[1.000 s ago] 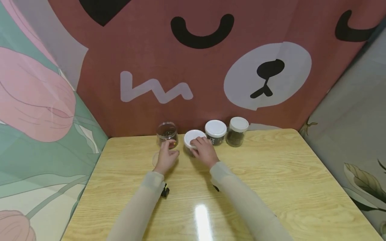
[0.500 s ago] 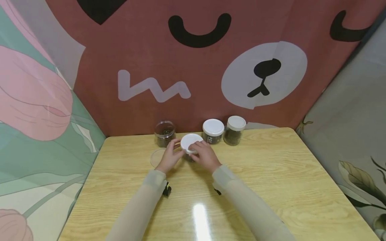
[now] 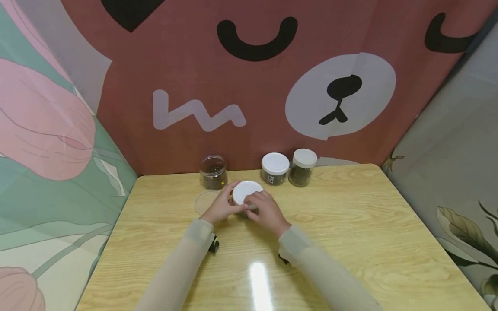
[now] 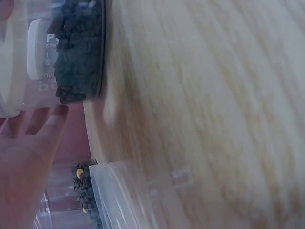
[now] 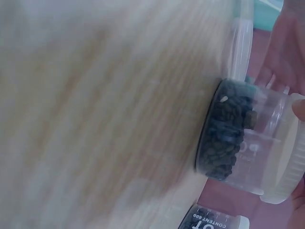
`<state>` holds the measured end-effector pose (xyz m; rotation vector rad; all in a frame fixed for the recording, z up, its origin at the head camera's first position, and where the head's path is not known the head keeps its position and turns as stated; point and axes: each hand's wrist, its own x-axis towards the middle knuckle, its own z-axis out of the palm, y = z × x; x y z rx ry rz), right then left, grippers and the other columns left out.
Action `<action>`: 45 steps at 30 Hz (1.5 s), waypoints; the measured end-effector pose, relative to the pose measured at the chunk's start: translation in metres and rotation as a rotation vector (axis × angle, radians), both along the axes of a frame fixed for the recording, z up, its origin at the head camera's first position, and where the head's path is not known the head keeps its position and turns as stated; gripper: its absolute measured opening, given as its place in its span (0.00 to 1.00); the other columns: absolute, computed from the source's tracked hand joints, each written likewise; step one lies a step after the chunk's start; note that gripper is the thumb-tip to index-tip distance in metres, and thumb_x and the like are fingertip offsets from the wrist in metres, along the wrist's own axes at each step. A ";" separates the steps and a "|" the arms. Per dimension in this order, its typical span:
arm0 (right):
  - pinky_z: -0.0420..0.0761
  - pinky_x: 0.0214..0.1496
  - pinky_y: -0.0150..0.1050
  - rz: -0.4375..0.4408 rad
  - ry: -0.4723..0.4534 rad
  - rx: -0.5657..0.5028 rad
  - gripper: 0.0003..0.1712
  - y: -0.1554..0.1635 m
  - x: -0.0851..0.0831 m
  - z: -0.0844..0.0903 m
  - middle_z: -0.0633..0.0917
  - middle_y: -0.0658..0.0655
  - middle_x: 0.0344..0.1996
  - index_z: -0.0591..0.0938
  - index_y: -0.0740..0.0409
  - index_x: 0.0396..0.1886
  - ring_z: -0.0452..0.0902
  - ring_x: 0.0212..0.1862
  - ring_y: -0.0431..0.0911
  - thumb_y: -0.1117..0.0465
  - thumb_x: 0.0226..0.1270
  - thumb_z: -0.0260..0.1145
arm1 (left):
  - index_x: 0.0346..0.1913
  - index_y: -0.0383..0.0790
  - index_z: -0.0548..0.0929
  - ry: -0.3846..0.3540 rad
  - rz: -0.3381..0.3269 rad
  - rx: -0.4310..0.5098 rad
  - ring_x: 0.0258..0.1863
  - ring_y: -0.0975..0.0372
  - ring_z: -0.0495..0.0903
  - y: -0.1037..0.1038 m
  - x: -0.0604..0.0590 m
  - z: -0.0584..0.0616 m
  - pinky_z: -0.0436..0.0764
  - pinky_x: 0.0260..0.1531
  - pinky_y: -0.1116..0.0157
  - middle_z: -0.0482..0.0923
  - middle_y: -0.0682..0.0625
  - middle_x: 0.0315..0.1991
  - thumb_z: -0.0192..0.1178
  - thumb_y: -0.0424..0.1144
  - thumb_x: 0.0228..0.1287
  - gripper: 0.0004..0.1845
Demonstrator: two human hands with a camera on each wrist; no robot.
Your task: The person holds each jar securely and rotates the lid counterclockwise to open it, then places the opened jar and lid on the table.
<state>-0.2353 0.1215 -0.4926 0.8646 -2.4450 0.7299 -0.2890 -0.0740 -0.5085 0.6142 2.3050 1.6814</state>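
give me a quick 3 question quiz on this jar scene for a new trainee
1. True or false: both hands are on the white-lidded jar at the middle of the table.
2. Multiple choice: the jar with no lid stands A) left of the held jar, B) right of it, C) on top of it.
3. Fill in: besides the held jar, ___ other jars with white lids stand by the backdrop.

Key
1. True: the left hand and the right hand both grip it.
2. A.
3. Two: the wider white-lidded jar and the narrower white-lidded jar.
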 end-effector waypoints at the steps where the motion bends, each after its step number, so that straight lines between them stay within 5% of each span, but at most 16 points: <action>1: 0.76 0.52 0.47 0.003 0.004 0.001 0.12 0.000 0.002 0.000 0.85 0.50 0.39 0.84 0.53 0.41 0.78 0.44 0.47 0.64 0.58 0.77 | 0.79 0.42 0.57 0.012 -0.012 -0.021 0.69 0.45 0.67 0.000 0.001 0.001 0.75 0.64 0.54 0.55 0.42 0.77 0.75 0.36 0.58 0.50; 10: 0.78 0.54 0.49 -0.009 0.002 0.026 0.19 -0.005 0.024 -0.006 0.85 0.51 0.44 0.83 0.52 0.44 0.78 0.48 0.49 0.66 0.52 0.78 | 0.81 0.45 0.55 0.115 -0.105 -0.168 0.69 0.45 0.65 0.002 0.008 0.005 0.69 0.67 0.46 0.53 0.39 0.78 0.82 0.43 0.47 0.60; 17: 0.75 0.60 0.57 -0.045 0.068 -0.010 0.22 0.001 0.033 -0.007 0.84 0.54 0.52 0.85 0.51 0.46 0.76 0.57 0.55 0.64 0.50 0.81 | 0.79 0.45 0.58 0.107 -0.122 -0.144 0.65 0.48 0.69 0.006 0.013 0.004 0.72 0.63 0.50 0.56 0.39 0.76 0.82 0.42 0.46 0.58; 21: 0.70 0.65 0.62 -0.118 -0.117 -0.165 0.39 0.005 0.033 -0.015 0.72 0.64 0.63 0.78 0.57 0.61 0.66 0.65 0.63 0.61 0.47 0.84 | 0.79 0.43 0.59 0.101 -0.144 -0.140 0.64 0.49 0.70 0.006 0.015 0.005 0.71 0.63 0.50 0.60 0.39 0.74 0.82 0.42 0.46 0.58; 25: 0.65 0.72 0.61 -0.130 -0.405 -0.414 0.62 0.004 0.030 -0.023 0.62 0.71 0.69 0.58 0.64 0.77 0.61 0.70 0.66 0.62 0.46 0.85 | 0.78 0.44 0.60 0.104 -0.157 -0.145 0.64 0.49 0.70 0.005 0.015 0.005 0.70 0.64 0.47 0.61 0.40 0.73 0.82 0.43 0.45 0.57; 30: 0.58 0.75 0.61 -0.101 -0.654 -0.588 0.68 0.001 0.025 -0.032 0.63 0.72 0.73 0.49 0.64 0.80 0.60 0.73 0.64 0.62 0.48 0.84 | 0.77 0.42 0.61 0.128 -0.171 -0.138 0.66 0.49 0.68 0.002 0.015 0.003 0.69 0.66 0.48 0.62 0.40 0.73 0.81 0.42 0.46 0.56; 38: 0.61 0.75 0.56 -0.059 -0.795 -0.669 0.63 0.004 0.018 -0.044 0.70 0.64 0.69 0.58 0.61 0.76 0.66 0.70 0.58 0.65 0.43 0.86 | 0.77 0.40 0.60 0.163 -0.199 -0.140 0.67 0.48 0.67 0.000 0.016 -0.001 0.67 0.67 0.47 0.62 0.39 0.72 0.80 0.42 0.45 0.56; 45: 0.63 0.73 0.56 0.031 -0.823 -0.635 0.62 0.008 0.014 -0.048 0.70 0.61 0.68 0.58 0.58 0.75 0.67 0.69 0.56 0.64 0.43 0.86 | 0.77 0.39 0.59 0.212 -0.212 -0.236 0.68 0.48 0.67 -0.001 0.019 0.007 0.68 0.67 0.48 0.60 0.40 0.73 0.80 0.47 0.45 0.57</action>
